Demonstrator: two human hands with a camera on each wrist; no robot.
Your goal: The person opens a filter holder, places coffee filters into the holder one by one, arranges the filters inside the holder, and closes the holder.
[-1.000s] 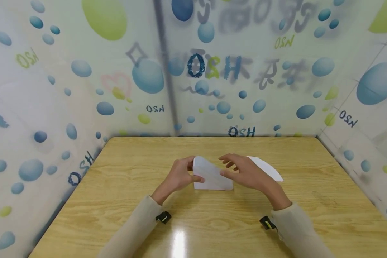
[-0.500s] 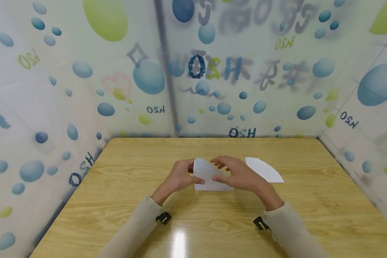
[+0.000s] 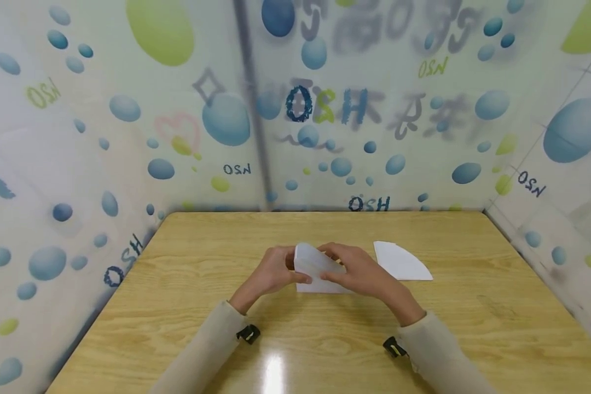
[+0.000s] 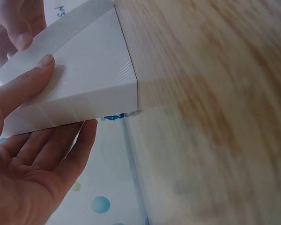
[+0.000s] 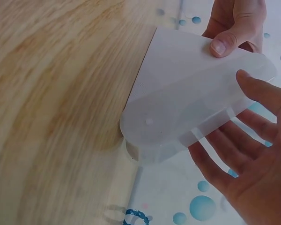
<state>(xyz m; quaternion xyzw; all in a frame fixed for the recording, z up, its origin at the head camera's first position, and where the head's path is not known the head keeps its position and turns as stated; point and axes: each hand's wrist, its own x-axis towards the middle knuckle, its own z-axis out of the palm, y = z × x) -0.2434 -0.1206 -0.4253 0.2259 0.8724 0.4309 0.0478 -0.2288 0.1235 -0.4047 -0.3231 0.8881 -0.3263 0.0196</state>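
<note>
A white wedge-shaped case [image 3: 314, 264] stands on edge on the table between my hands, with a translucent rounded strip [image 5: 187, 105] along its slanted side. My left hand [image 3: 276, 271] grips its left end, thumb on the near face and fingers behind; the left wrist view shows this thumb on the white case [image 4: 93, 61]. On the slanted side, my right hand [image 3: 361, 271] holds the strip, with the thumb in front and fingertips at the far edge. Just beyond the right hand, a white fan-shaped piece like folded filter paper [image 3: 403, 262] lies flat.
The wooden table [image 3: 177, 306] runs back to a wall covering [image 3: 399, 71] printed with blue and green dots. Similar coverings enclose the left and right sides.
My right hand has moved left and closed in on the slanted side of the case. The left hand keeps its hold, and the fan-shaped piece shows more fully.
</note>
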